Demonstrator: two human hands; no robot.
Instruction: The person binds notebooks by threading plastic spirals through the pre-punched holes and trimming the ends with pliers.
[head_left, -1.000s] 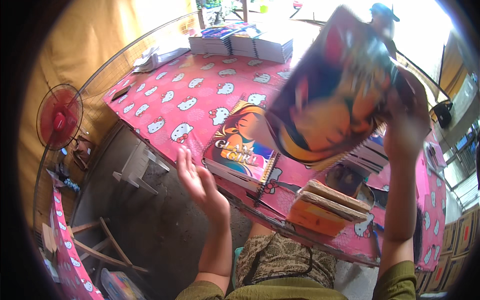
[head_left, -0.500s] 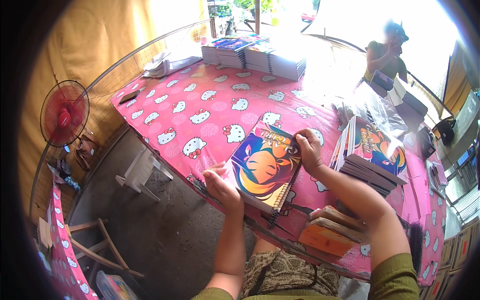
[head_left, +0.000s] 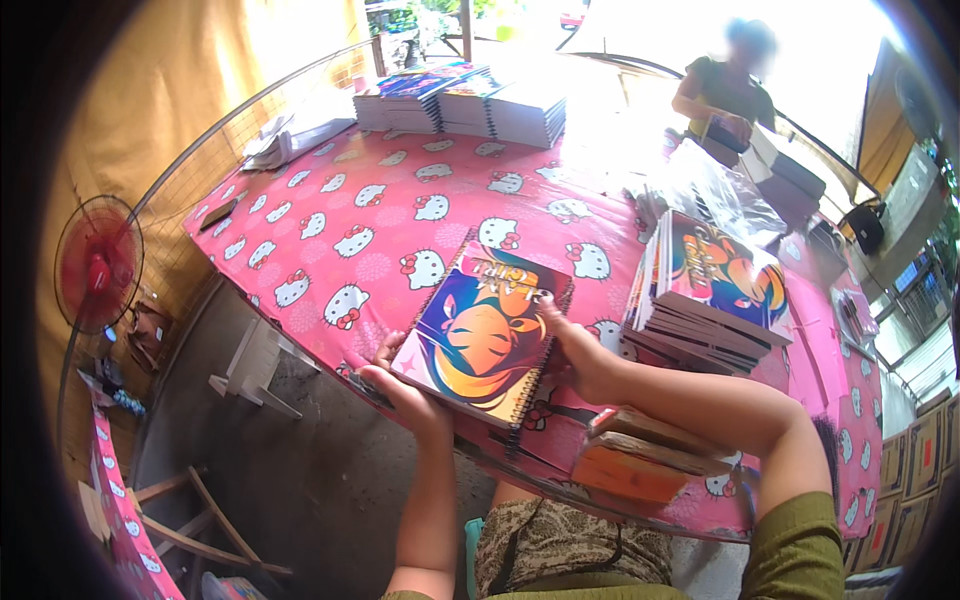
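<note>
A thick spiral notebook (head_left: 488, 335) with a colourful cartoon cover, upside down to me, is between my two hands at the near table edge. My left hand (head_left: 410, 395) supports its lower left corner, fingers along the page edge and partly hidden. At the black wire binding on the right, my right hand (head_left: 585, 360) grips the book, thumb over the cover, other fingers mostly hidden. Right of my right hand stands a fanned stack of similar notebooks (head_left: 705, 300). Worn wooden blocks (head_left: 640, 460) lie below my right forearm.
Another row of stacked notebooks (head_left: 455, 105) stands at the far table edge, beside white papers (head_left: 290, 138). Clear plastic (head_left: 705, 190) lies behind the right stack. A person (head_left: 730, 95) works across the table. A red fan (head_left: 98, 265) and a white plastic stool (head_left: 260, 370) are to the left.
The view has shifted, moving the scene leftward. My right hand has slid down the binding towards me. My left fingers are closer round the corner. The other person's hands have lowered.
</note>
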